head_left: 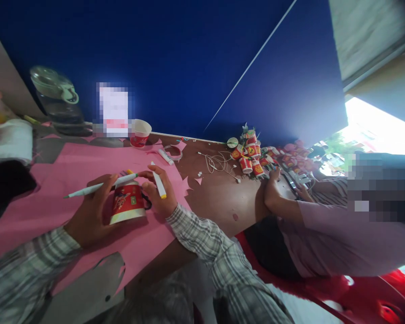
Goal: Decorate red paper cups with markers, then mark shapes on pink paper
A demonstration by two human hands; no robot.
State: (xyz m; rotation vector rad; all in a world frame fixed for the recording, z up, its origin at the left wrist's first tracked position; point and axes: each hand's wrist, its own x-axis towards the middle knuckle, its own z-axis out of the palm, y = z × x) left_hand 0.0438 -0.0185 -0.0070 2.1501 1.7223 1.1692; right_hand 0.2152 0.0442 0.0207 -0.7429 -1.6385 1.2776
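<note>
My left hand (92,213) is wrapped around a red paper cup (128,200) with a printed picture and a pale band at its wider lower end. A slim white marker with green ends (87,190) lies across the fingers of that hand, above the cup. My right hand (158,191) is at the cup's right side, its fingers bent around a white marker with a yellow end (159,182). One right fingertip reaches the green marker's far end; whether it grips it I cannot tell. A small dark loop shows beside the cup.
Pink paper (87,157) covers the table under my hands. Behind stand another paper cup (141,133) and a clear jug (59,101). A glue stick (165,156), white cable (216,163) and decorated cups (251,150) lie rightward. A person (340,225) sits at right.
</note>
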